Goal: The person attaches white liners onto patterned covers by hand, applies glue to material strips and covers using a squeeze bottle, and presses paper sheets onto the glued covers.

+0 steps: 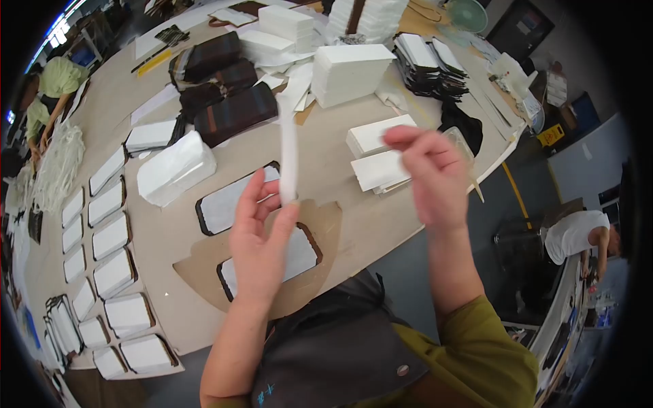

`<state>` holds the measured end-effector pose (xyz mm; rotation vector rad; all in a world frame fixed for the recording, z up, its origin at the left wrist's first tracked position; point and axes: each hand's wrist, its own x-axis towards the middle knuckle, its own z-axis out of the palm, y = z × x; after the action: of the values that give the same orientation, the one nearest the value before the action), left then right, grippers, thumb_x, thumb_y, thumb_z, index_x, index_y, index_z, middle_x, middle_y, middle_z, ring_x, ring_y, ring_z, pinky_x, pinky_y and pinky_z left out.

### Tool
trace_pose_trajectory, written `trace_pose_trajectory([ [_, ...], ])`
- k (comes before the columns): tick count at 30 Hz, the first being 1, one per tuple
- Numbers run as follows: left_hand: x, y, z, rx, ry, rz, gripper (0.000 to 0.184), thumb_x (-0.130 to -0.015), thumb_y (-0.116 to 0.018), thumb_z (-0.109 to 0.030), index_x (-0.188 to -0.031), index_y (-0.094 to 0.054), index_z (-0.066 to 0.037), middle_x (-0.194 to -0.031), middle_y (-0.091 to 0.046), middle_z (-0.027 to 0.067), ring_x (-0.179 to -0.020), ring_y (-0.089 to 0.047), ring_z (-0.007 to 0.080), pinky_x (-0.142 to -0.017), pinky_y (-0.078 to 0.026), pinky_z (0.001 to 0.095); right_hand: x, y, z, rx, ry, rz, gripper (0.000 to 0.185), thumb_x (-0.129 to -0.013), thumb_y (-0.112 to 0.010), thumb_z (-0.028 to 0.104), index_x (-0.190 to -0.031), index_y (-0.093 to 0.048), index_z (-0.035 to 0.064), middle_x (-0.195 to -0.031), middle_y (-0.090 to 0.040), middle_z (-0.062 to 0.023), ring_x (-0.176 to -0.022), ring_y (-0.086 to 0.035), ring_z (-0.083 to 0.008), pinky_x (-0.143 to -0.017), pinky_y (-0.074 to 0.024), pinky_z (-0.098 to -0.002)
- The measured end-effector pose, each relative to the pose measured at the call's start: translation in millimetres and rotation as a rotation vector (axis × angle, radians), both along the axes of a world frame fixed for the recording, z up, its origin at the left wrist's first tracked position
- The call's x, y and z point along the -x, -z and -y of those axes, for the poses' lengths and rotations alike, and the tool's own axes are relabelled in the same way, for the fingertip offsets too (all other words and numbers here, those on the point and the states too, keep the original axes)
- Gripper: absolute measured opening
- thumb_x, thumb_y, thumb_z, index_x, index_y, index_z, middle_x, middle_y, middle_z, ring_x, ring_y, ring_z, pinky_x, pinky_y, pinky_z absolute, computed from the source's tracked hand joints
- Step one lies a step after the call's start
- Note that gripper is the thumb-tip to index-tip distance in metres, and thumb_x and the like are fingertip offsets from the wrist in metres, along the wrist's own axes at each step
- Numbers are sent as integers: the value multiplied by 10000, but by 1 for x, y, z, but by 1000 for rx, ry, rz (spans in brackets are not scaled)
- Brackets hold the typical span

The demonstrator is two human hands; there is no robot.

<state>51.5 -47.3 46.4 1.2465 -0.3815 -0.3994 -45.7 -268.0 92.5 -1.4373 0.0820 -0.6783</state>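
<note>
My left hand (262,228) holds a white strip (289,149) upright between thumb and fingers, seen edge-on and slightly blurred. Beneath that hand, a dark-edged piece with a pale face (303,255) lies on brown paper (204,262); another such piece (228,204) lies just beyond it. My right hand (435,166) is raised, fingers curled and blurred, near two low stacks of white pieces (381,170). Whether anything is between its fingertips I cannot make out.
Rows of white, dark-edged pieces (112,234) lie at the left. A white stack (170,166), dark bundles (235,112) and a tall white stack (350,75) stand farther back. Two other people (61,78) (578,234) are at the far left and right.
</note>
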Motion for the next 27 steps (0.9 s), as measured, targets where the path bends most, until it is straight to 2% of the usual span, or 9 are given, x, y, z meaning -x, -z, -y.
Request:
trace_pose_trajectory([
  [3, 17, 11, 4, -120, 1, 206, 646, -915, -648, -2, -1486, -347, 27, -1268, -577, 112, -1161, -575, 197, -1008, -458, 333, -21, 28, -47, -26, -274, -73, 181, -821, -725, -41, -933, -611, 44, -1295, -609, -189, -1229, -556, -225, -1056, -412, -375],
  [6, 28, 19, -3, -137, -43, 257, 660, -897, -672, 3, -1475, -355, 32, -1255, -586, 121, -1154, -577, 199, -1020, -452, 344, -31, 46, -70, -343, -397, -178, 232, -823, -736, -23, -990, -593, 50, -1343, -571, -208, -1318, -493, -257, -1078, -409, -409],
  [12, 33, 32, -33, -81, -181, 208, 677, -852, -733, -71, -1431, -401, 47, -1265, -585, 156, -1086, -616, 232, -957, -483, 361, -47, 51, -105, -299, -466, -203, 256, -849, -730, 17, -1052, -577, 49, -1302, -587, -201, -1308, -501, -269, -1064, -419, -417],
  [15, 36, 24, -57, -78, -191, 215, 695, -879, -682, 1, -1485, -341, 27, -1290, -569, 141, -1193, -564, 222, -1057, -423, 370, -53, 45, -114, -249, -470, -210, 289, -841, -739, 19, -1089, -591, 32, -1304, -588, -193, -1289, -518, -265, -1058, -424, -410],
  [17, 37, 27, -86, -392, -354, 510, 690, -857, -682, 17, -1472, -371, 17, -1259, -593, 136, -1201, -558, 253, -1068, -407, 387, -57, 42, -106, -225, -482, -218, 313, -832, -747, 18, -1111, -606, 18, -1308, -589, -189, -1275, -531, -263, -1055, -427, -406],
  [19, 33, 35, -129, -664, -358, 602, 645, -838, -678, 32, -1432, -430, -1, -1199, -625, 122, -1155, -564, 263, -1033, -414, 383, -57, 38, -84, 106, -645, -257, 353, -786, -756, 29, -1119, -647, -15, -1351, -576, -214, -1236, -568, -290, -1084, -407, -430],
  [23, 39, 42, -159, -794, -352, 610, 595, -818, -675, 48, -1376, -482, -18, -1145, -646, 105, -1096, -566, 254, -988, -409, 371, -47, 35, -91, 653, -704, -443, 391, -667, -804, -11, -1047, -735, 56, -1263, -662, -133, -1187, -603, -268, -1021, -455, -395],
  [24, 41, 43, -157, -803, -350, 614, 595, -807, -678, 50, -1365, -487, -24, -1140, -647, 97, -1088, -560, 256, -985, -396, 375, -49, 37, -96, 767, -718, -375, 372, -721, -805, 35, -1079, -714, 82, -1270, -657, -94, -1123, -623, -295, -952, -497, -372],
  [27, 43, 49, -153, -816, -355, 605, 608, -784, -686, 54, -1353, -490, -33, -1134, -650, 84, -1093, -550, 262, -992, -371, 385, -51, 43, -107, 858, -644, -320, 374, -711, -816, 47, -1070, -711, 73, -1259, -658, -101, -1106, -620, -309, -934, -500, -387],
])
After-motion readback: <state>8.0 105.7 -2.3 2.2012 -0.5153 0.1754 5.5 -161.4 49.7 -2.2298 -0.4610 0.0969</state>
